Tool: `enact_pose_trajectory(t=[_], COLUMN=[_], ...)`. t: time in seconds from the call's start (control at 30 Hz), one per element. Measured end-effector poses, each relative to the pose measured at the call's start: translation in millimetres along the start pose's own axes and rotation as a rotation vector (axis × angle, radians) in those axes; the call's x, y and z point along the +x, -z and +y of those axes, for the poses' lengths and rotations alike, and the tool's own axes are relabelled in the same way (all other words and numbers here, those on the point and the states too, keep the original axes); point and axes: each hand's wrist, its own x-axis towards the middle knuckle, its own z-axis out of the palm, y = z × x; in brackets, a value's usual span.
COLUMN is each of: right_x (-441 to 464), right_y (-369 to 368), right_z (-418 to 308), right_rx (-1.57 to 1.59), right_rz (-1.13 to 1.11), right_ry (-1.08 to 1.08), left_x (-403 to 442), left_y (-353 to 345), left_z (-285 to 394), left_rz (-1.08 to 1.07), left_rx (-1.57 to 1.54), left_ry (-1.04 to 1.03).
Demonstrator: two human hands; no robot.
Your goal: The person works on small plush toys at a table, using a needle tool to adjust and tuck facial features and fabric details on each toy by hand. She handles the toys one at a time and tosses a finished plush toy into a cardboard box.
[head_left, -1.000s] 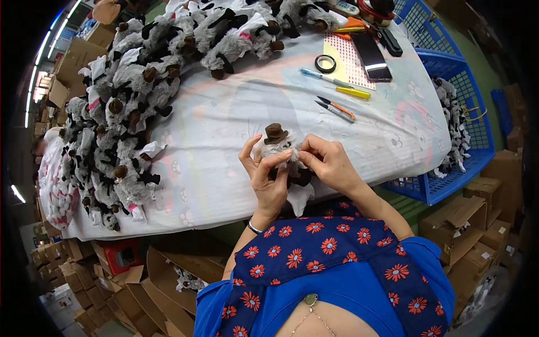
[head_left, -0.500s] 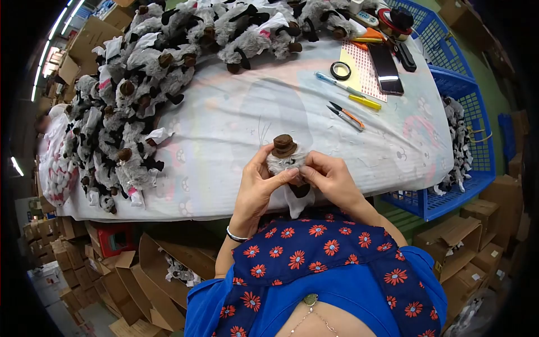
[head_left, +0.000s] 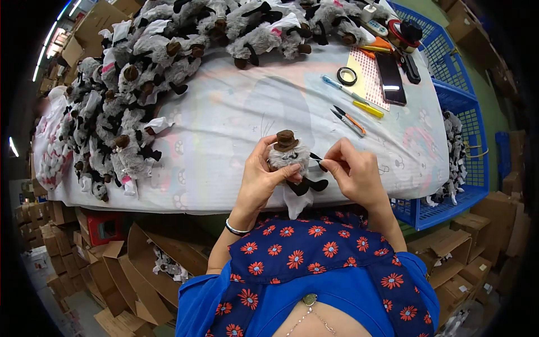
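A small grey plush toy [head_left: 289, 158] with a brown hat [head_left: 286, 140] and black feet is held near the table's front edge. My left hand [head_left: 259, 174] is closed round its body, the thumb across its front. To its right, my right hand [head_left: 352, 168] pinches the end of a slim black part [head_left: 316, 158], apparently the toy's arm, stretched out sideways. A pale sliver shows beside that part, too small to name. White cloth [head_left: 297, 202] hangs below the toy's feet.
Many similar plush toys [head_left: 135, 78] are heaped at the left and back. Thread snips [head_left: 349, 121], a yellow marker [head_left: 368, 109], black tape [head_left: 347, 76] and a phone [head_left: 391, 78] lie at the right. Blue crates [head_left: 480, 146] stand beyond the table's right edge; cardboard boxes [head_left: 140, 269] are below.
My right hand has moved right, away from the toy's body, drawing the black part out sideways. More of the toy's black feet shows. The camera view has shifted slightly.
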Motion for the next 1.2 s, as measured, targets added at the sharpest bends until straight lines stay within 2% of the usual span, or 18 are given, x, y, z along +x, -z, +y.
enact_pose_trajectory(t=[0.07, 0.23, 0.6, 0.8, 0.97, 1.0, 1.2], right_x=[5.2, 15.9, 5.6, 6.4, 9.2, 10.0, 7.8], right_y=[3.5, -15.7, -8.1, -18.4, -14.6, -15.4, -8.3], right_z=[-5.4, 6.4, -0.1, 4.0, -3.1, -3.2, -2.0], right_rx=[-0.115, -0.246, -0.127, -0.246, -0.207, -0.193, -0.168], right_rz=[0.044, 0.104, 0.11, 0.07, 0.08, 0.086, -0.034], right_ry=[0.107, 0.077, 0.068, 0.169, 0.153, 0.202, 0.125], left_x=[0.6, 0.4, 1.1, 1.9, 1.8, 2.3, 1.1], left_y=[-2.2, 0.6, 5.1, 8.1, 12.0, 11.7, 15.4], left_z=[1.5, -1.5, -8.4, -10.1, -16.7, -16.2, -19.0], left_rz=[-0.024, -0.062, -0.043, -0.042, -0.116, -0.095, -0.107], left_rx=[0.011, 0.064, 0.05, 0.053, 0.082, 0.101, 0.058], left_ry=[0.024, 0.093, 0.087, 0.069, -0.005, -0.048, -0.01])
